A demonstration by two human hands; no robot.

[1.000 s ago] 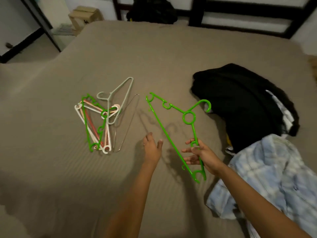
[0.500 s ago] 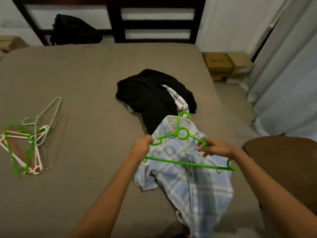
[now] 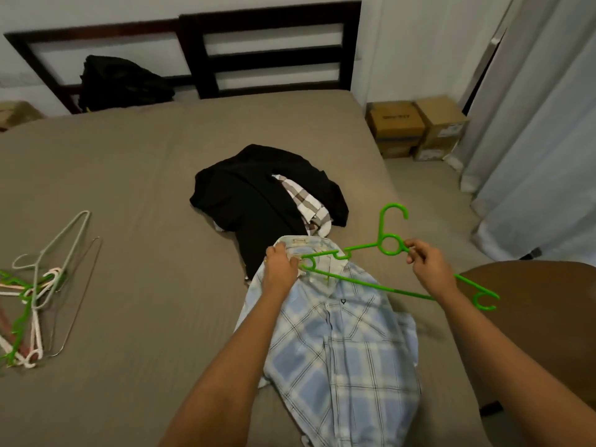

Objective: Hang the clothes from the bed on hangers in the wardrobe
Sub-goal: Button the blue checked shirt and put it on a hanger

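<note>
At five o'clock on the bed, left hand has dropped to the plaid shirt, gripping its collar; right hand pinches the green hanger; threading looks next.

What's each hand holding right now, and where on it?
Right hand pinches the green hanger just beside the ring under its hook. Left hand grips the plaid shirt by its collar, at the hanger's left end.
</note>
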